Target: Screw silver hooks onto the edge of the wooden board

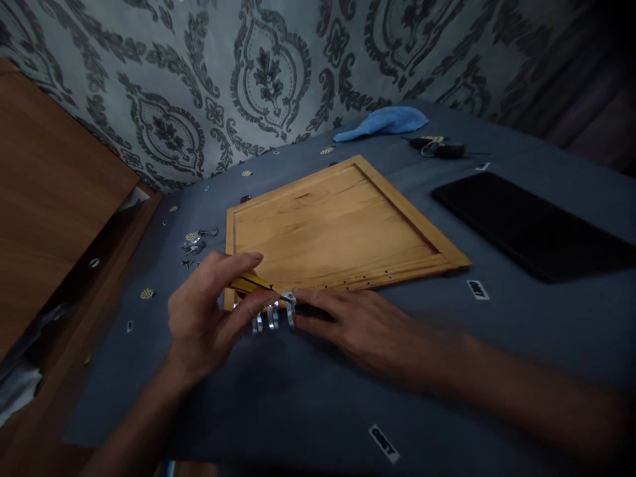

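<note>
A framed wooden board [318, 225] lies on the grey-blue cloth surface, with small dark holes along its near edge. My left hand [201, 315] is closed around a yellow-handled screwdriver [252, 283]. Its tip meets a silver metal hook [291, 311] at the board's near edge. The thumb and forefinger of my right hand [360, 324] pinch that same hook from the right. To its left, other silver hooks [273, 316] line the edge, partly hidden behind my left hand. Several loose hooks and screws [193, 246] lie beyond my left hand.
A flat black slab-like object [536, 225] lies at right. Behind the board are a blue cloth [382, 123] and a dark object with thin metal parts [442, 147]. Patterned fabric or wallpaper [271, 66] rises at the back. A brown wooden panel [54, 179] borders the left side.
</note>
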Available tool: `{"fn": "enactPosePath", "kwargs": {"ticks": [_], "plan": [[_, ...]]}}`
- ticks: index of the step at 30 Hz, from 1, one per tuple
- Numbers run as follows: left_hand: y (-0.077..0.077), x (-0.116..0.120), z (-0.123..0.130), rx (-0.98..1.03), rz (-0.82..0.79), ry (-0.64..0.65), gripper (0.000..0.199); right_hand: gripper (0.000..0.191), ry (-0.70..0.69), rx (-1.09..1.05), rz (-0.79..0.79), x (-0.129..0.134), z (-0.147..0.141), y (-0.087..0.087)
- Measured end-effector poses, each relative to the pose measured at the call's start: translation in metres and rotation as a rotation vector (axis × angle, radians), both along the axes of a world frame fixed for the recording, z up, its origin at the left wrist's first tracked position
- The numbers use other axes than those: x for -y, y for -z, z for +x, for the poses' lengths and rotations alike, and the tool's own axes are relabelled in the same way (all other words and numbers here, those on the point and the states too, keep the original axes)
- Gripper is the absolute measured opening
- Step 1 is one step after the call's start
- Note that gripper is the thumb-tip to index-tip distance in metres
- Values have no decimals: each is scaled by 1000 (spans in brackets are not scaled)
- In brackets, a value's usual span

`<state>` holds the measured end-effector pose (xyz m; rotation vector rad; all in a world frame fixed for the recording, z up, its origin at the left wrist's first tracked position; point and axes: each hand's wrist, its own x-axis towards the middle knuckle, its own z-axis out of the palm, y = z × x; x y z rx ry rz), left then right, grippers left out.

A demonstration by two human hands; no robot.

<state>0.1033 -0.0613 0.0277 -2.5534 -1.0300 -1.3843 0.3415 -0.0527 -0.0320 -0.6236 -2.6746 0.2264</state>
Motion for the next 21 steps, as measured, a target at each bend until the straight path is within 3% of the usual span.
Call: {"fn": "enactPosePath", "kwargs": {"ticks": [9, 16, 21], "plan": [[-5, -1, 7, 44, -41, 19, 47, 46, -6, -18, -2, 0, 1, 4], [-6, 4, 7, 97, -88, -45, 44, 49, 5, 13, -42, 1, 2, 2], [-10, 3, 11, 172, -146, 20, 42, 49, -10, 3, -50, 1, 2, 3]]}}
